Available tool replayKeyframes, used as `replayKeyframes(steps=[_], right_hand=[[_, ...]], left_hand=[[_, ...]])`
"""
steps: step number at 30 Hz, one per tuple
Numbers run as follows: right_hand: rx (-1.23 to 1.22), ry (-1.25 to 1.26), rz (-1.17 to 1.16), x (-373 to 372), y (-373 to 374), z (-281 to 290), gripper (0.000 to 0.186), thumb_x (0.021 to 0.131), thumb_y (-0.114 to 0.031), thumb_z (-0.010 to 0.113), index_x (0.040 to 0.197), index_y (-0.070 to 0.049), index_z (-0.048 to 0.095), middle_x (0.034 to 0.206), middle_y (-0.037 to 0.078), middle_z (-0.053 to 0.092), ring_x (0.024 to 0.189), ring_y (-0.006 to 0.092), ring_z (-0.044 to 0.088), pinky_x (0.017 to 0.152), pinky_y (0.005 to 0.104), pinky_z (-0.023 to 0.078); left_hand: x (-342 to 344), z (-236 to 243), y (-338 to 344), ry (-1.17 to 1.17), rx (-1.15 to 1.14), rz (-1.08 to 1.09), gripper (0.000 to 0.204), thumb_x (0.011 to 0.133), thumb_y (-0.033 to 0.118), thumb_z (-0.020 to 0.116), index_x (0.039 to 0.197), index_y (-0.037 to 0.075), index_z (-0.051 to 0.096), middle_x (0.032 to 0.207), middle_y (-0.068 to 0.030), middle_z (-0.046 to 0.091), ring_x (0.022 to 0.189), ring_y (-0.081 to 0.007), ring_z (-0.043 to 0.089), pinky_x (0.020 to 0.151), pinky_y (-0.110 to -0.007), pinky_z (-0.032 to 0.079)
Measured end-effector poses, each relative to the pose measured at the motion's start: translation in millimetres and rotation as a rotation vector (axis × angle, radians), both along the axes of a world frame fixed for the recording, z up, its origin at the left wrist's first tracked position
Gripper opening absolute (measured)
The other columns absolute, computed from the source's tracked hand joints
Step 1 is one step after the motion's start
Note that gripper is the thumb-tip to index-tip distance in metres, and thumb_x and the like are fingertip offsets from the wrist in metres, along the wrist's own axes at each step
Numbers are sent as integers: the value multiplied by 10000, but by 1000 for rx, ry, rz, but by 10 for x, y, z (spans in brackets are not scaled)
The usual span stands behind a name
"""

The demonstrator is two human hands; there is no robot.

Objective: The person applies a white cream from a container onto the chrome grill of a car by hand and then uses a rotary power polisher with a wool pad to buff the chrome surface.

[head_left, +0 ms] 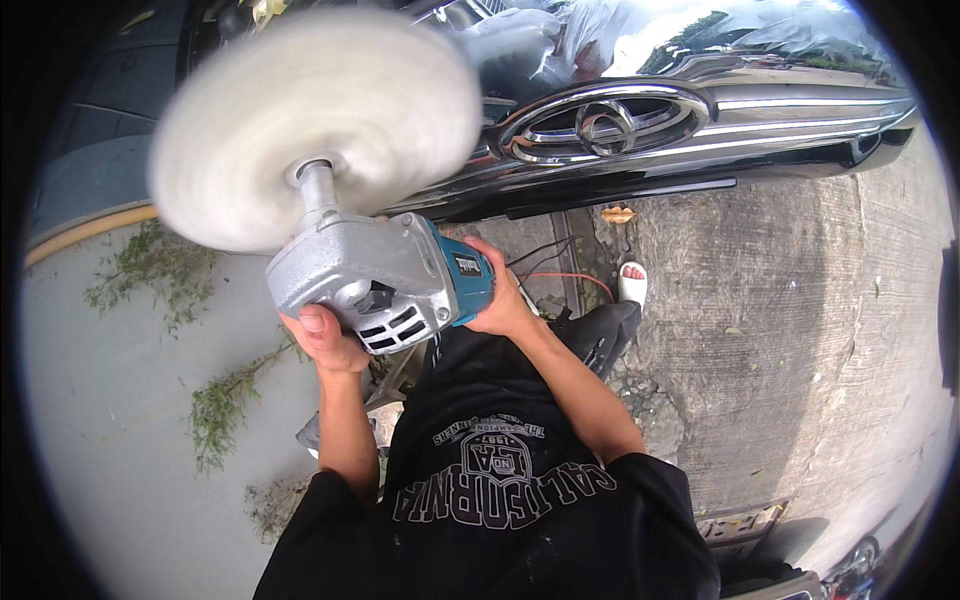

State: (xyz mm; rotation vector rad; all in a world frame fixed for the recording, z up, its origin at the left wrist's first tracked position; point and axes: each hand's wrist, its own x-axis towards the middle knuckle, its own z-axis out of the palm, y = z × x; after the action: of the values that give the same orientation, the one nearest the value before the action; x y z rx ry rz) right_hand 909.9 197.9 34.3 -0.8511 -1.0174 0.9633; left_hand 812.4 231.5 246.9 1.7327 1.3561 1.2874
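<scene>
A power polisher (370,270) with a silver gear housing and a teal body is held up in front of me. Its round white pad (310,110) is smeared by motion at the end of a short metal spindle. My left hand (328,338) is closed round the silver housing from below, thumb on top near the vent slots. With the fingers of my right hand (497,290) I grip the teal body; part of that hand is hidden behind it. The pad overlaps the car (800,120) in view; whether it touches the car cannot be told.
The car's chrome emblem and grille trim (605,122) shine beyond my right hand, with plastic film (600,35) above. Cords, one of them orange (570,276), run near my sandalled foot (632,283). Weeds (155,270) grow on the left, beside a yellowish edge (90,232). Rough concrete (760,300) spreads on the right.
</scene>
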Motion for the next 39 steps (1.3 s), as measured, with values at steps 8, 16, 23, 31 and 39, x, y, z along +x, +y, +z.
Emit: replayKeyframes(steps=[8,16,23,31,39], right_hand=[[-6,24,3,-167,42,-168,939,634,-208,865,1400,-74,338,1168,181,650,1052,364,655,910,394,519],[-33,-57,198,-392,200,-181,907,626,-168,829,1411,-148,374,1210,176,631,1060,406,624,890,433,524],[-12,-19,214,-376,212,-118,923,638,-234,864,1401,-112,359,1218,173,623,1101,379,627,946,417,499],[90,53,-37,-100,77,42,1026,607,-192,901,1425,-72,294,1192,165,641,1083,300,653,961,375,495],[44,142,25,-66,1,86,986,627,-188,887,1422,-72,315,1220,176,630,1094,316,648,952,380,494]], left_hand=[[101,-46,22,8,-39,-109,1031,758,763,608,1282,-107,430,1087,-218,631,1007,-243,625,896,-377,503],[-1076,-491,52,-171,16,108,810,883,641,557,1335,-20,439,1253,-120,561,1133,-244,566,975,-397,467],[-917,-333,13,-235,5,94,763,879,606,596,1314,-7,464,1248,-117,560,1126,-245,566,987,-414,464],[297,247,-31,213,5,-6,1083,739,778,615,1290,-137,432,1161,-149,595,1036,-213,587,924,-353,464],[277,181,-13,137,75,15,950,820,723,571,1275,-101,448,1168,-139,589,1049,-215,584,917,-353,470]])
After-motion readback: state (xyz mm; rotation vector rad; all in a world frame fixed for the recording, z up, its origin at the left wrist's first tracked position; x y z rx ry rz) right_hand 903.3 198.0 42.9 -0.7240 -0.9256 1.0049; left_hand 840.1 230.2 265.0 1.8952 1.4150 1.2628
